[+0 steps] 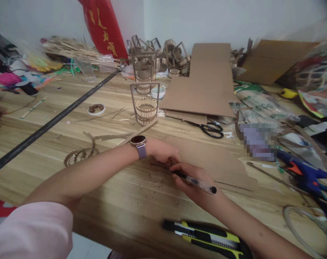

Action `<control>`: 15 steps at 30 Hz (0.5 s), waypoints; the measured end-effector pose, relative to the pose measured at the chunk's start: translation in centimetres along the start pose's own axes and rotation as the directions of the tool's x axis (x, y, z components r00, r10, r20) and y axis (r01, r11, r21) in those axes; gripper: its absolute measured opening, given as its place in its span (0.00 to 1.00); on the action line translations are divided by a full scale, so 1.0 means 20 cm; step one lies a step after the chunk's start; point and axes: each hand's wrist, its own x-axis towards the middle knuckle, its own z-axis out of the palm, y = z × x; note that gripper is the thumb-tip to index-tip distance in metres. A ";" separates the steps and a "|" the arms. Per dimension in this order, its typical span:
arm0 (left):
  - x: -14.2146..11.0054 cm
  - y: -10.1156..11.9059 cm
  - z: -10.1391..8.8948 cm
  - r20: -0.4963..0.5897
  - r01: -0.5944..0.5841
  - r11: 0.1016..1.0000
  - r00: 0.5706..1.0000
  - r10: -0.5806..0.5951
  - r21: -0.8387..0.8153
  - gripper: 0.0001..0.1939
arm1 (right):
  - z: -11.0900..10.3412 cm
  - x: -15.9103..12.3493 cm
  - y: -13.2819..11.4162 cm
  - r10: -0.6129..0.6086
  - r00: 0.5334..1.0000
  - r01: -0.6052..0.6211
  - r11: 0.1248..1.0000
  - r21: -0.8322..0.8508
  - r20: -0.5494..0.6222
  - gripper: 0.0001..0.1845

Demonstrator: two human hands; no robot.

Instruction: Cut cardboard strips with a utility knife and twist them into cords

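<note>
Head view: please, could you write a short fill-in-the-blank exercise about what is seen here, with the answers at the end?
1. The right hand holds a ____.
2. On the left wrist is a round ____ with a purple strap.
3. The banner has a ____ background.
4. The cutter lies nearer to the ____ hand than to the other.

Missing words: pen; watch; red; right.
</note>
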 end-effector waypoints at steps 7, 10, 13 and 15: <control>-0.01 0.00 -0.01 0.099 0.002 0.996 0.995 -0.011 0.093 0.30 | -0.22 -0.12 0.04 0.132 0.991 -0.133 0.991 -0.030 -0.019 0.11; -0.01 0.01 -0.01 0.104 0.023 0.994 0.994 -0.035 0.109 0.31 | -0.32 -0.16 0.04 0.186 0.983 -0.184 0.977 -0.105 0.004 0.10; -0.01 0.02 -0.02 0.113 0.036 0.992 0.992 -0.049 0.121 0.31 | -0.38 -0.18 0.04 0.224 0.974 -0.226 0.963 -0.144 -0.031 0.10; -0.01 0.02 -0.02 0.118 0.039 0.991 0.992 -0.054 0.126 0.31 | -0.39 -0.17 0.03 0.222 0.971 -0.232 0.963 -0.137 -0.085 0.11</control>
